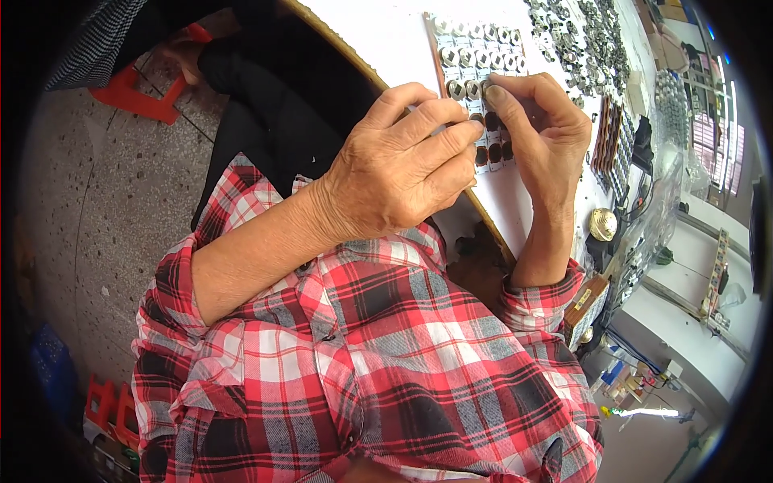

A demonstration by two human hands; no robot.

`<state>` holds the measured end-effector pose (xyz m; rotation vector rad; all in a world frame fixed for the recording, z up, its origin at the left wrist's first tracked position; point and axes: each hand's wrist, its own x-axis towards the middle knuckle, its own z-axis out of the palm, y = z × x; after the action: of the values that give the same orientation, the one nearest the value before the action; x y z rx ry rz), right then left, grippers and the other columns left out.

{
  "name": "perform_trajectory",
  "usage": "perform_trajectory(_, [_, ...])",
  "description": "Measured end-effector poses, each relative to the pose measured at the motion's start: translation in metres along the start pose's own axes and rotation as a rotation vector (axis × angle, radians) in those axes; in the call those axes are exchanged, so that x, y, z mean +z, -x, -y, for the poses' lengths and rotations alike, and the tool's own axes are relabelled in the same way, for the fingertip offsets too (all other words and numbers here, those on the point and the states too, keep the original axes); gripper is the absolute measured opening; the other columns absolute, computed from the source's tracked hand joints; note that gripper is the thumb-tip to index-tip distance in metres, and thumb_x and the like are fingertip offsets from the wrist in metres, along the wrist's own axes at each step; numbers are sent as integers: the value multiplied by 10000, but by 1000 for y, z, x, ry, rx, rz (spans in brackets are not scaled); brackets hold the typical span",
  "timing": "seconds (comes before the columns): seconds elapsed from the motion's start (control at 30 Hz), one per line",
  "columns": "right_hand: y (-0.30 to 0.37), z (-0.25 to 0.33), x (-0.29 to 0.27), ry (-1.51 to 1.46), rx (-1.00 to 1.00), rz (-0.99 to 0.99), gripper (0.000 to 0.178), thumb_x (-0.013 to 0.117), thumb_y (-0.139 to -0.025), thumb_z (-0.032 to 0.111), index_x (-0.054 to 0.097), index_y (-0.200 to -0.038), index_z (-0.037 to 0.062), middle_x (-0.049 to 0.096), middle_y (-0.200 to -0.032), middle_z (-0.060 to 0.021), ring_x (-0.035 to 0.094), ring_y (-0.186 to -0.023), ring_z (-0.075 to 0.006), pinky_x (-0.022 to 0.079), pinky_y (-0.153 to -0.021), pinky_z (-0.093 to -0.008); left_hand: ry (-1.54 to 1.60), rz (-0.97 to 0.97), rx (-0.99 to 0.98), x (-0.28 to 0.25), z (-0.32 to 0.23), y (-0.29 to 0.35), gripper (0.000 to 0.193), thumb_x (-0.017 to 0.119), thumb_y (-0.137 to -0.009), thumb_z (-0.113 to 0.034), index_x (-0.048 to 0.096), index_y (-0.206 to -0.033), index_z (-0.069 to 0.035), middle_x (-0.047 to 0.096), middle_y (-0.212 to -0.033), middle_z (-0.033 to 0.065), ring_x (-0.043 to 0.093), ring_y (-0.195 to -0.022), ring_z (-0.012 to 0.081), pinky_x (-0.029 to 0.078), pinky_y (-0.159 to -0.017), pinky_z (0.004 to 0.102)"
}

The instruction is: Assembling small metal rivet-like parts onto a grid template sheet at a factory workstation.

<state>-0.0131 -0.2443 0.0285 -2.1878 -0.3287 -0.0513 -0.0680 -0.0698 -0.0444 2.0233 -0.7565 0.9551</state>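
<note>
A flat tray (437,56) at the table's edge carries rows of small round silvery metal parts (466,58). Toward its near end sit dark round slots or pieces (495,153). My right hand (551,137) reaches over the tray, thumb and forefinger pinched on a small round metal part at one of the rows. Beside it, my left hand (411,161) hangs over the tray's near left side, its fingers curled toward the dark rows. The left thumb and whatever the left fingers grip are hidden behind the hand.
Loose metal parts (592,48) lie heaped on the white table (370,36) at the far right. Another loaded tray (613,149) and a round brass-coloured object (602,224) stand right of my right arm. A red plastic stool (141,92) is on the floor at left, near another person's hand.
</note>
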Motion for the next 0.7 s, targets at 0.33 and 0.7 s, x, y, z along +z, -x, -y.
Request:
perform_trajectory(0.33, [-5,-6,-3,134,-134,-104,117,724,-942,41,762,-1044,-2,662,-783,1,567,-618,-53,406,-534,-205,28,5,-48,-8,-4,-7,166,781,-728,-130,702,-842,-37,731,-1028,75,670,-1025,231,532,-911,412])
perform_trajectory(0.7, [-44,-47,-28,516,-86,-282,136,757,-917,110,781,-1028,36,691,-885,-3,603,-688,-82,477,-645,-240,49,4,-59,-6,-4,-8,238,828,-679,-139,706,-856,-38,727,-1007,70,665,-996,239,526,-904,409])
